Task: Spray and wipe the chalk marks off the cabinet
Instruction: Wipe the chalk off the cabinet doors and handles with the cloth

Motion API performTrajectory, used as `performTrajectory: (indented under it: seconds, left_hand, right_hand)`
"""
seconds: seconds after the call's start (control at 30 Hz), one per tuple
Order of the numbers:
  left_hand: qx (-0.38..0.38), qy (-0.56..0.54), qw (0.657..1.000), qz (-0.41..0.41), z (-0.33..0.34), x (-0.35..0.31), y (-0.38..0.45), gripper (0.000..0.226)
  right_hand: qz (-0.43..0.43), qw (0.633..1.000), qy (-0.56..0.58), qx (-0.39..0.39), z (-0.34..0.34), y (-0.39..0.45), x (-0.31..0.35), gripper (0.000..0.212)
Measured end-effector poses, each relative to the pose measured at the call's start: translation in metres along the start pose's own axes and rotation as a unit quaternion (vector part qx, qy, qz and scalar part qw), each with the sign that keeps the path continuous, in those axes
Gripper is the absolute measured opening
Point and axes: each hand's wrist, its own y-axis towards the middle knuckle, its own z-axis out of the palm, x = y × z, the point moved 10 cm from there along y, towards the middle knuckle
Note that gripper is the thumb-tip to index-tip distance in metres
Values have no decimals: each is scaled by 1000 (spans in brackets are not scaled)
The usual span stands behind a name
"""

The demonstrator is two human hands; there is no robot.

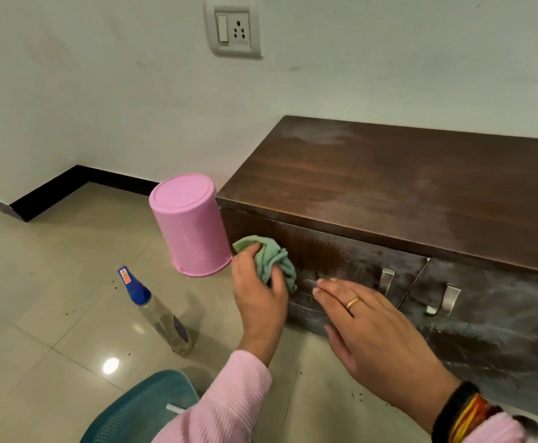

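Pale glossy floor tiles (53, 314) meet a white wall (101, 107) with a black skirting, and a switch and socket plate (234, 28) sits high on that wall. Against it stands a low dark wooden cabinet (405, 187), its top and front smeared with whitish chalk marks (501, 330) — heaviest on the right-hand door. Two metal handles (387, 281) stick out from the front. Of the two hands, the left hand (258, 298) grips a crumpled green cloth (274, 262) and holds it against the left part of the cabinet front, near the corner. The right hand (373, 327) is held flat with straight fingers, a gold ring (354, 302) on one of them, its fingertips at the cabinet front just right of the cloth; whether they touch the wood is unclear. Both arms wear pink sleeves (229, 401), and coloured thread bands (465, 414) circle the right wrist. A spray bottle (157, 311) with a blue nozzle stands on the floor to the left of the hands — apart from both. An upturned pink bucket (189, 225) stands on the floor beside the cabinet's left end.
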Motion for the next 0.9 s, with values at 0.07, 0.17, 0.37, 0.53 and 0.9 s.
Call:
performTrajectory:
  seconds: [0.07, 0.17, 0.37, 0.53, 0.9]
  left_hand:
    - [-5, 4, 999, 51, -5, -22, 13, 37]
    - [-74, -27, 997, -7, -26, -5, 38, 33]
    - [-18, -40, 997, -64, 21, 6, -31, 30]
    - [-11, -43, 996, 75, 20, -62, -18, 35]
    - [59, -34, 996, 56, 57, -64, -65, 32]
  right_hand:
    - [2, 1000, -2, 1, 0, -2, 0, 55]
    - [2, 1000, -4, 4, -1, -5, 0, 56]
    - [32, 999, -3, -9, -13, -18, -15, 54]
    - [55, 998, 7, -16, -18, -34, -24, 49]
    - [66, 998, 6, 15, -20, -57, -35, 50]
